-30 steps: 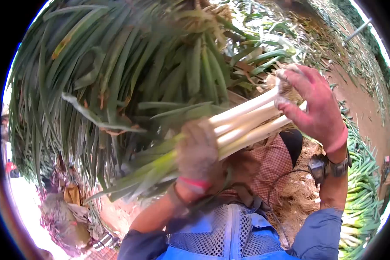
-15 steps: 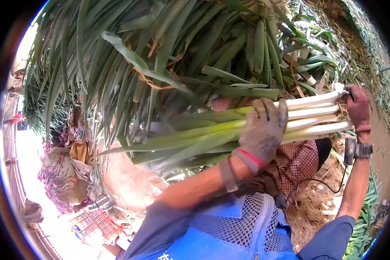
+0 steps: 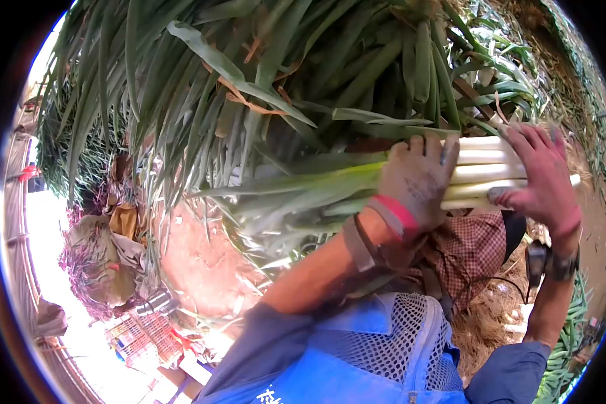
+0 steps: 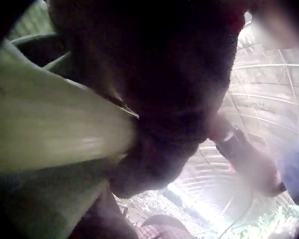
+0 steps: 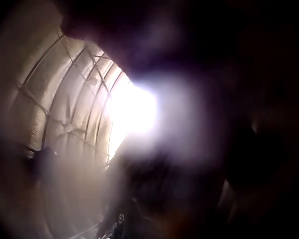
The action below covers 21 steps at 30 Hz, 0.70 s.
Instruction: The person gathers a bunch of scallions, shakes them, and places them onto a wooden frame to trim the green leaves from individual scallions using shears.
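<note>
Only the head view shows both hands together. There the left hand (image 3: 417,178) is clasped round a bundle of long stalks (image 3: 486,174), lying towards 3 o'clock from the centre. The bundle's white ends point to 3 o'clock; its leafy tops (image 3: 303,192), blurred, trail off to 9 o'clock. The right hand (image 3: 545,172), at 3 o'clock from the left, curls over the white ends, its thumb on the nearer side, and one stalk end sticks out past it. This view alone takes in the heap of green leaves (image 3: 215,81) at 11 o'clock, a blue vest (image 3: 363,367) at 5 and a crate (image 3: 141,333) at 8.

The left wrist view brings a pale stalk (image 4: 55,124) up close, running from 9 o'clock to the dark hand, and adds a hooped roof (image 4: 264,89) at 3 o'clock and a forearm (image 4: 251,164) at 4. The right wrist view is mostly dark: hoops at 9 o'clock, glare near the middle, the grip impossible to tell.
</note>
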Each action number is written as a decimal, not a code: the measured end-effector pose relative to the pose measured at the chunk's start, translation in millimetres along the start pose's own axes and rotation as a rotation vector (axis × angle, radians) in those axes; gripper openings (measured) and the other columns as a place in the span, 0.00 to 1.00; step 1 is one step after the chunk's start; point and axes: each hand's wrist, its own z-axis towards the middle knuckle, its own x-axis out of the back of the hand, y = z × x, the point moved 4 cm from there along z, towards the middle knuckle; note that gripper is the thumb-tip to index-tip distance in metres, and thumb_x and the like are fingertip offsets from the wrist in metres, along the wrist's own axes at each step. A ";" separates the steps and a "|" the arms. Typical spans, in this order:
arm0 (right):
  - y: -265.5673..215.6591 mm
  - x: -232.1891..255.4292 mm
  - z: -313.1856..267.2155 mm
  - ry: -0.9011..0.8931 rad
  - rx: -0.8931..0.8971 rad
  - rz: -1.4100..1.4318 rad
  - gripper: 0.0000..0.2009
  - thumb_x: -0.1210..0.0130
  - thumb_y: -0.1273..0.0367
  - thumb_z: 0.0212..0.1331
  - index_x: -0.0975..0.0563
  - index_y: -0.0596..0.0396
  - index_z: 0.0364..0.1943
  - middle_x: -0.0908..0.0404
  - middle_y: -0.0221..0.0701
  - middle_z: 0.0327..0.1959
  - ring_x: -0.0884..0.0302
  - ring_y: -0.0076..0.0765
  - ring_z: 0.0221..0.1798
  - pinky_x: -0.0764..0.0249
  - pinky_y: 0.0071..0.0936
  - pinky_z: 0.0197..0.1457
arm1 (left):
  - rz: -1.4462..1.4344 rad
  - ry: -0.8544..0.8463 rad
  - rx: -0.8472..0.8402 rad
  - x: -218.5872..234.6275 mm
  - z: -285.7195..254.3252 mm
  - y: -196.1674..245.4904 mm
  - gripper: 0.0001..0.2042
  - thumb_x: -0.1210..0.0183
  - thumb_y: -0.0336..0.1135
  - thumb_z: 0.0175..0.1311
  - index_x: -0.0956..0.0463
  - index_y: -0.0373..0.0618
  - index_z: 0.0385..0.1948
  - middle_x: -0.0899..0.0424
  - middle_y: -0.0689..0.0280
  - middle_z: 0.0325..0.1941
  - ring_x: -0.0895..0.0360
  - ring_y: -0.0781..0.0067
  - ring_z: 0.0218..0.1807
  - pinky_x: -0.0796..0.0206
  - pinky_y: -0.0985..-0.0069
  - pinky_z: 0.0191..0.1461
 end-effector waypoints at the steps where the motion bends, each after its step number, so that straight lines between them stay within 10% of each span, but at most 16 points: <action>1: 5.6 -3.5 7.5 0.016 0.050 0.003 0.50 0.24 0.41 0.32 0.21 0.51 0.66 0.16 0.41 0.58 0.22 0.50 0.68 0.37 0.50 0.79 | -0.050 0.022 -0.019 -1.4 -0.5 -6.3 0.55 0.20 0.56 0.36 0.33 0.39 0.72 0.22 0.52 0.61 0.22 0.51 0.62 0.30 0.54 0.63; 4: 3.9 -4.9 30.5 -0.314 -0.090 0.264 0.53 0.23 0.40 0.25 0.19 0.59 0.62 0.13 0.43 0.50 0.16 0.54 0.57 0.30 0.45 0.73 | -0.118 0.060 -0.080 -1.5 -6.3 -12.5 0.52 0.21 0.52 0.40 0.33 0.42 0.72 0.23 0.52 0.62 0.22 0.49 0.63 0.30 0.53 0.63; 9: 0.2 -19.8 35.4 -0.316 -0.114 0.343 0.51 0.20 0.45 0.23 0.18 0.59 0.59 0.11 0.47 0.47 0.12 0.55 0.52 0.20 0.44 0.61 | -0.054 0.336 -0.241 11.2 -53.5 38.3 0.39 0.29 0.38 0.50 0.31 0.45 0.70 0.23 0.52 0.62 0.22 0.49 0.64 0.29 0.52 0.63; 11: 3.2 -20.6 33.6 -0.350 -0.175 0.413 0.51 0.19 0.47 0.23 0.18 0.58 0.61 0.11 0.47 0.49 0.12 0.54 0.53 0.20 0.44 0.61 | -0.416 0.068 -0.330 1.8 -81.0 77.8 0.33 0.30 0.38 0.53 0.27 0.45 0.65 0.16 0.55 0.49 0.15 0.55 0.51 0.25 0.57 0.56; 14: 5.6 -22.5 40.1 -0.410 -0.175 0.378 0.49 0.19 0.49 0.26 0.19 0.59 0.62 0.10 0.47 0.50 0.11 0.50 0.53 0.20 0.41 0.60 | -1.024 -0.314 -0.275 -68.1 -90.0 82.5 0.38 0.28 0.47 0.61 0.29 0.38 0.71 0.14 0.48 0.59 0.14 0.53 0.55 0.23 0.58 0.62; 18: 11.4 -33.6 40.1 -0.441 -0.166 0.438 0.39 0.20 0.48 0.33 0.15 0.58 0.52 0.10 0.44 0.43 0.10 0.48 0.46 0.18 0.39 0.53 | -1.653 -0.689 0.342 -112.6 -64.4 60.4 0.43 0.27 0.56 0.63 0.30 0.34 0.73 0.19 0.54 0.68 0.17 0.63 0.59 0.22 0.67 0.59; 21: 16.3 -44.4 34.4 -0.390 -0.152 0.496 0.37 0.21 0.48 0.36 0.15 0.58 0.51 0.10 0.44 0.42 0.11 0.47 0.45 0.19 0.38 0.52 | -2.000 -0.800 0.419 -145.9 -62.8 61.1 0.40 0.29 0.55 0.67 0.31 0.38 0.74 0.20 0.62 0.68 0.20 0.69 0.60 0.21 0.68 0.57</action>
